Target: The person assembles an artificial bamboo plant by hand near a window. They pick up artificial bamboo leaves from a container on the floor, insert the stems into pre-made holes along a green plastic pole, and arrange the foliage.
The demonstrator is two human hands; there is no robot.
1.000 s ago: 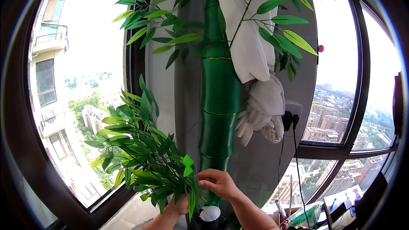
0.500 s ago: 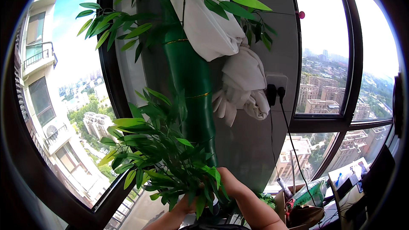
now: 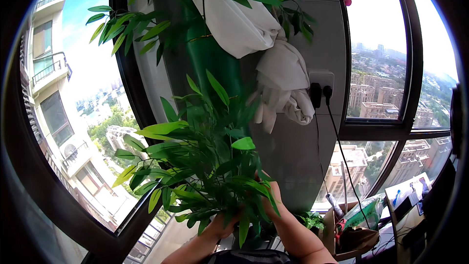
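A bunch of leafy green branches (image 3: 205,166), looking like artificial bamboo, spreads in front of me at the lower middle. My left hand (image 3: 223,225) is closed round its lower stems, the fingers mostly covered by leaves. On the bunch's right side my right hand (image 3: 267,198) grips among the stems, its fingertips hidden too. Behind the leaves a thick green bamboo-like pole (image 3: 210,63) with thin gold rings runs up along the grey wall. Its lower part is largely covered by the bunch.
White cloth (image 3: 234,14) hangs knotted beside the pole, its bundled end (image 3: 283,83) below. Two black plugs with cords sit in a wall socket (image 3: 322,77). Windows (image 3: 376,44) flank the wall. At lower right stand a cardboard box (image 3: 337,239) and a cluttered desk (image 3: 408,220).
The leafy bunch has risen and spread, now covering more of the pole. My right hand has shifted slightly right. The whole view has tilted a little.
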